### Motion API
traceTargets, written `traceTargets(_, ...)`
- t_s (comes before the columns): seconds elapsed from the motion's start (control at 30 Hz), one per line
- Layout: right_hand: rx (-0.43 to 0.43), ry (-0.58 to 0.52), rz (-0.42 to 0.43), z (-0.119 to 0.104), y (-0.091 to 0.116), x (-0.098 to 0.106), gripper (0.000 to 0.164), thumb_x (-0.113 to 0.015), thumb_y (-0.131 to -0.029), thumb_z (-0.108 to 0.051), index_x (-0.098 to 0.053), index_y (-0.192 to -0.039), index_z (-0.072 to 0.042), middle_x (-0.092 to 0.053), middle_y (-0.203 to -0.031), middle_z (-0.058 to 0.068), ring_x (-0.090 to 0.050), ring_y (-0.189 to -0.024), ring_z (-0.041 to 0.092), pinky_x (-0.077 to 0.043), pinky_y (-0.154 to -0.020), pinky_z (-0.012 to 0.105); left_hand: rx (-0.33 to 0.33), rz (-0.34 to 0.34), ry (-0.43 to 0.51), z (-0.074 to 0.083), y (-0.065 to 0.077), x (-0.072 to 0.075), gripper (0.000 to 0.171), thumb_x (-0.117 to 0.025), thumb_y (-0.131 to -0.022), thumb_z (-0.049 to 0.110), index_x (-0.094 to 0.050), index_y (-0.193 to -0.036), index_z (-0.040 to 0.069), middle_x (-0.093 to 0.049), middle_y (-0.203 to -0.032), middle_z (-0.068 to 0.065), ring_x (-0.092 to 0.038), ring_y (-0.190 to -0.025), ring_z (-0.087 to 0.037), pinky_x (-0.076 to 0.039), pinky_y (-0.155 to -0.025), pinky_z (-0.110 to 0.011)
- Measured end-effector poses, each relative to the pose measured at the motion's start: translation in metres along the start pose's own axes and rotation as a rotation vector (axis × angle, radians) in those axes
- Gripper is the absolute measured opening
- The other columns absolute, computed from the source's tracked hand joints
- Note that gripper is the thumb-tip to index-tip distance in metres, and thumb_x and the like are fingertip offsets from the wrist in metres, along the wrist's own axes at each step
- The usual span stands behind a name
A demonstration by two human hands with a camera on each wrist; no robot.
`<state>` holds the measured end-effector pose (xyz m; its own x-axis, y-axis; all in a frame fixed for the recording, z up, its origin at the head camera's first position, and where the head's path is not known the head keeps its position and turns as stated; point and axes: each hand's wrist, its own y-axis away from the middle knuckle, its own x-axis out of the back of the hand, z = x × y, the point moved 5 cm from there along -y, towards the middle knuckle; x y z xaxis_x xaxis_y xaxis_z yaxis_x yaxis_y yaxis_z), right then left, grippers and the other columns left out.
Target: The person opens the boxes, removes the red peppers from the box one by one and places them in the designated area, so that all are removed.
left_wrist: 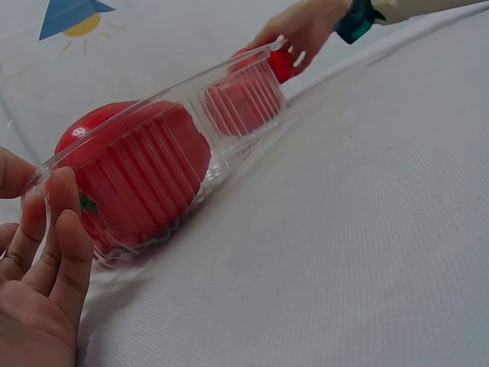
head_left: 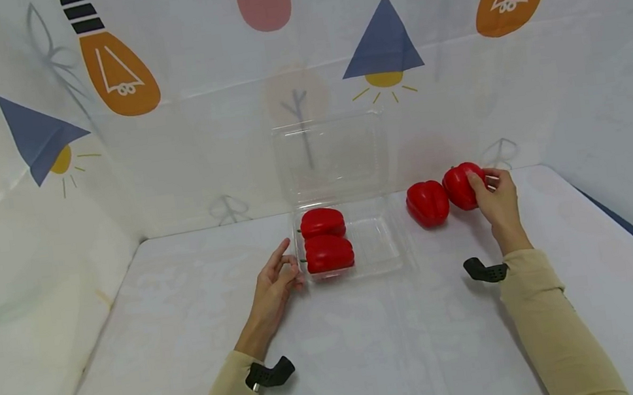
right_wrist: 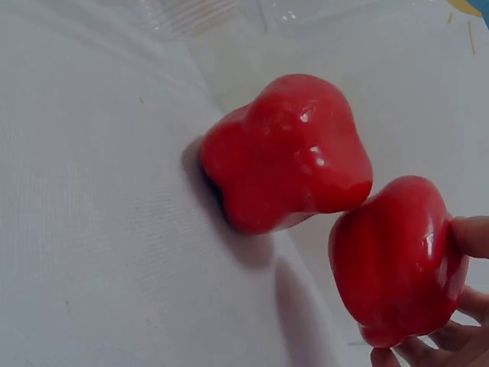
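A clear box (head_left: 380,242) holds two peppers (head_left: 328,253), left fingers (left_wrist: 73,248) loosely touching it, right fingers (head_left: 498,176) gripping another pepper (head_left: 459,187).

Both arms (head_left: 551,320) forward and apart — left hand (head_left: 271,289) with index finger (head_left: 280,252) outstretched, right hand (head_left: 497,201) slightly farther out.

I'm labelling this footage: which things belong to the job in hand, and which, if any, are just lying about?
Apparently part of the job:
held red pepper, in the right hand
second red pepper beside it
open clear box, left hand at its edge
two red peppers inside

Surroundings or worn gear:
white table cover
printed backdrop
black wrist devices
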<state>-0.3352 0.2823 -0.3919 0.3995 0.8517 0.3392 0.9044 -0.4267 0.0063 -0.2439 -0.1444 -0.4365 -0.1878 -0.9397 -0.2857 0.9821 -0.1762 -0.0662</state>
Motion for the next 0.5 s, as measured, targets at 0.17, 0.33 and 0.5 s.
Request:
traceTargets(0.17,-0.014,0.009,-0.016,0.006,-0.002,-0.001,0.062,-0.041,-0.096,-0.044,-0.025,-0.147,-0.011,-0.032,-0.15,0.014,-0.034,-0.135,0.029,-0.039,-0.107,0.044,0.005,-0.002,-0.007,0.0,0.0,-0.001,0.061,-0.044,-0.095,-0.002,-0.02,-0.15,0.008,-0.048,-0.094,0.004,-0.058,-0.073,-0.007,-0.05,-0.067,-0.02)
traceTargets(0.33,-0.034,0.01,-0.014,0.009,-0.003,-0.002,0.061,-0.04,-0.097,-0.043,-0.026,-0.146,-0.01,-0.032,-0.149,0.014,-0.034,-0.134,0.029,-0.039,-0.108,0.044,0.003,-0.008,-0.015,0.0,0.0,0.0,0.061,-0.044,-0.095,-0.001,-0.019,-0.15,0.008,-0.047,-0.094,0.004,-0.057,-0.074,-0.007,-0.051,-0.068,-0.02)
traceTargets(0.5,-0.044,0.023,-0.013,0.013,-0.005,-0.004,0.06,-0.039,-0.097,-0.042,-0.026,-0.146,-0.01,-0.033,-0.148,0.016,-0.035,-0.133,0.028,-0.038,-0.108,0.044,0.002,-0.005,-0.009,0.001,0.0,0.0,0.061,-0.044,-0.095,-0.001,-0.02,-0.15,0.008,-0.047,-0.095,0.003,-0.057,-0.073,-0.007,-0.052,-0.069,-0.019)
